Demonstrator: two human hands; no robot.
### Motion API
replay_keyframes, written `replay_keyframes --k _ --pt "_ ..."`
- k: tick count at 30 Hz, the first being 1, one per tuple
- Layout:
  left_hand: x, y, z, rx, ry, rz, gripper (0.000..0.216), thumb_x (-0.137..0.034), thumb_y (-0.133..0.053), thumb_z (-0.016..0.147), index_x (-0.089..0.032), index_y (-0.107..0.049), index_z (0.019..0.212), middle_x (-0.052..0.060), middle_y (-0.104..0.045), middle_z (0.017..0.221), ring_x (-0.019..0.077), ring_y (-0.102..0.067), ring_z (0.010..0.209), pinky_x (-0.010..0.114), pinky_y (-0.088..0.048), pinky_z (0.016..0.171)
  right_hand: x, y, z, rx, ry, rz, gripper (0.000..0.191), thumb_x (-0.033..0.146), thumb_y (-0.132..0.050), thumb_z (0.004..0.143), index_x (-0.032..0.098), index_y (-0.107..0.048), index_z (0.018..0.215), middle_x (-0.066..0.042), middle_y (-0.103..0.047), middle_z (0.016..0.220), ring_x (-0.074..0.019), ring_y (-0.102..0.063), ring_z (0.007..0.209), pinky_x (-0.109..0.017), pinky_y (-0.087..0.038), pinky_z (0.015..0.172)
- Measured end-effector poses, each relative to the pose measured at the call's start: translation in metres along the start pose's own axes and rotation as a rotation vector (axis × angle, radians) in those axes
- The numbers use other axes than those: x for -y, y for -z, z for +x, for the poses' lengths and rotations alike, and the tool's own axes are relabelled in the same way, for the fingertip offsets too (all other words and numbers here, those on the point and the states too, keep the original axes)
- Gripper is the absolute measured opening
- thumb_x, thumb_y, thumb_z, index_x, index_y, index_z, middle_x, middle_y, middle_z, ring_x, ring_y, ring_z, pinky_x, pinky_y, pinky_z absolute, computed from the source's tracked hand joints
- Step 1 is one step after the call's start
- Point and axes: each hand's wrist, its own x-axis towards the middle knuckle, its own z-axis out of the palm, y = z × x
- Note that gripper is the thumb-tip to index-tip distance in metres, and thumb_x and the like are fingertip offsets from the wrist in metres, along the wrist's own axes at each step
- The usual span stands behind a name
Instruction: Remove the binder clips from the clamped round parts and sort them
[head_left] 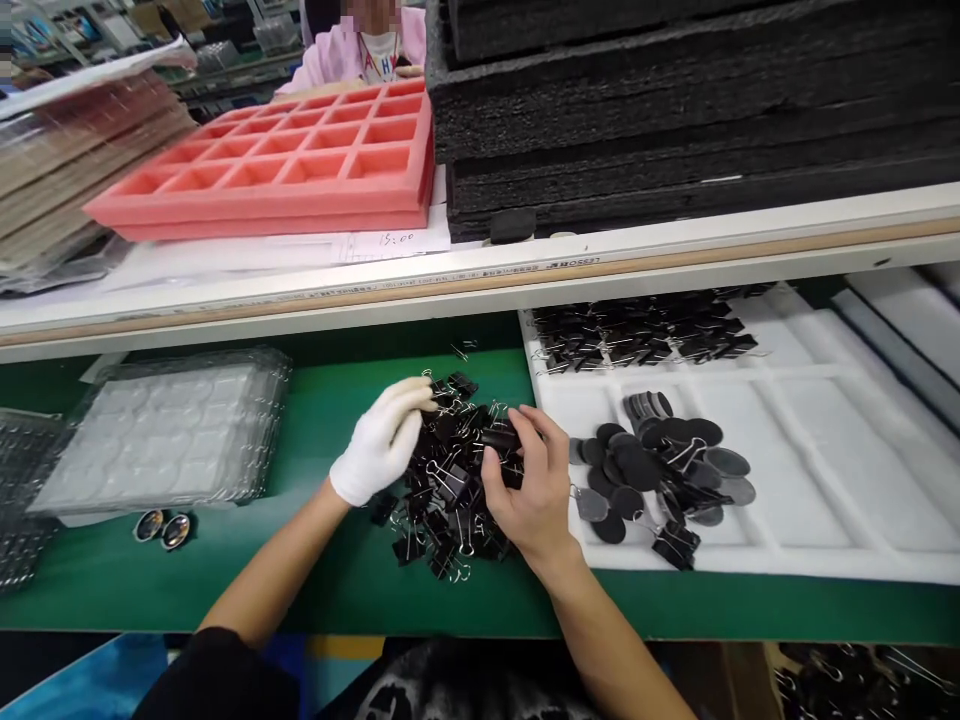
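The right hand (pixel 531 490) pinches a clip (pixel 500 439) over the pile (pixel 448 484). Left of that grip, the left hand (pixel 382 440) is at the pile, its hold unclear; discs (pixel 634 462) lie to the right.

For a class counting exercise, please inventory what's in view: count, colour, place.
Table: one, green, foreground
Shelf: one, white, above table
White tray: one, white, table's right
Binder clips: many, black, heaped mid-table; more on white tray
Discs: many, black and grey, on white tray
Plastic trays: stacked, clear, table's left
Round pieces: two, dark, table's left
Foam tray: at least one, pink, on shelf
Layered stack: one, black, shelf's right
Co-worker: one, pink top, beyond shelf
Left hand: one, white-gloved, at heap's left
Right hand: one, bare, holding black clip
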Motion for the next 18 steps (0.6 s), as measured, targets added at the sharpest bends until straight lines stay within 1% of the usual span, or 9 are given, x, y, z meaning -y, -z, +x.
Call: replay_keyframes --k 1,3,5,6,8,10,13,16,18 --pt "0.002 0.001 0.005 0.000 0.094 -0.051 0.037 -0.022 -0.051 0.101 -0.025 -0.066 0.135 0.013 -0.069 0.140 0.0280 -0.069 0.130 0.051 -0.063 0.106 0.001 0.000 0.001 -0.006 -0.002 -0.008 0.069 0.018 -0.066 0.094 0.024 -0.045 0.159 -0.019 -0.056 0.137 -0.0316 -0.064 0.121 -0.039 -0.067 0.073" --pt "0.008 0.002 0.016 0.058 0.273 -0.158 0.029 -0.029 -0.051 0.103 -0.023 -0.074 0.119 0.011 -0.073 0.133 0.0253 -0.076 0.114 0.045 -0.069 0.093 0.003 0.001 0.003 -0.023 0.015 -0.013 0.068 0.014 -0.067 0.094 0.024 -0.046 0.158 -0.018 -0.059 0.132 -0.0313 -0.065 0.120 -0.042 -0.068 0.079" --pt "0.014 0.004 0.027 0.167 0.372 -0.214 0.027 -0.035 -0.055 0.100 -0.023 -0.078 0.107 0.011 -0.074 0.131 0.0238 -0.078 0.105 0.039 -0.070 0.086 0.007 0.006 0.007 -0.032 0.042 0.000 0.067 0.012 -0.066 0.094 0.023 -0.048 0.157 -0.017 -0.062 0.128 -0.0310 -0.066 0.118 -0.048 -0.067 0.088" --pt "0.017 0.005 0.032 0.223 0.386 -0.211 0.026 -0.037 -0.057 0.098 -0.024 -0.079 0.105 0.010 -0.076 0.129 0.0238 -0.078 0.106 0.039 -0.069 0.088 0.009 0.010 0.008 -0.032 0.056 0.009 0.066 0.011 -0.067 0.094 0.023 -0.048 0.156 -0.017 -0.063 0.126 -0.0308 -0.066 0.117 -0.050 -0.067 0.091" --pt "0.019 0.009 0.041 0.309 0.362 -0.166 0.026 -0.037 -0.060 0.096 -0.025 -0.079 0.108 0.007 -0.078 0.124 0.0242 -0.076 0.113 0.040 -0.066 0.098 0.013 0.024 0.010 -0.025 0.079 0.025 0.065 0.010 -0.067 0.093 0.023 -0.051 0.155 -0.016 -0.065 0.125 -0.0303 -0.067 0.116 -0.051 -0.066 0.093" --pt "0.020 0.014 0.052 0.375 0.301 -0.135 0.027 -0.039 -0.063 0.093 -0.026 -0.080 0.110 0.006 -0.078 0.125 0.0247 -0.074 0.117 0.042 -0.062 0.106 0.012 0.046 0.009 -0.034 0.103 0.020 0.064 0.010 -0.069 0.092 0.023 -0.054 0.153 -0.016 -0.066 0.125 -0.0305 -0.069 0.115 -0.051 -0.066 0.092" --pt "0.026 0.013 0.076 0.363 0.258 -0.095 0.034 -0.046 -0.062 0.093 -0.026 -0.079 0.115 0.007 -0.077 0.129 0.0261 -0.072 0.122 0.042 -0.058 0.110 -0.001 0.086 -0.002 -0.115 0.120 -0.073 0.063 0.011 -0.071 0.090 0.027 -0.060 0.149 -0.014 -0.070 0.119 -0.0306 -0.072 0.109 -0.051 -0.066 0.086" --pt "0.037 -0.007 0.113 0.300 0.380 0.062 0.054 -0.055 -0.058 0.095 -0.023 -0.070 0.135 0.013 -0.071 0.138 0.0312 -0.069 0.125 0.048 -0.053 0.113 -0.026 0.121 -0.020 -0.282 0.109 -0.265 0.062 0.011 -0.073 0.086 0.030 -0.065 0.145 -0.011 -0.072 0.110 -0.0295 -0.075 0.098 -0.048 -0.065 0.080" --pt "0.044 -0.031 0.139 0.364 0.493 0.197 0.075 -0.067 -0.065 0.086 -0.020 -0.062 0.145 0.021 -0.064 0.146 0.0392 -0.064 0.132 0.052 -0.050 0.112 -0.043 0.138 -0.033 -0.356 0.098 -0.381 0.060 0.011 -0.075 0.085 0.029 -0.068 0.142 -0.011 -0.073 0.107 -0.0289 -0.075 0.093 -0.047 -0.063 0.078"
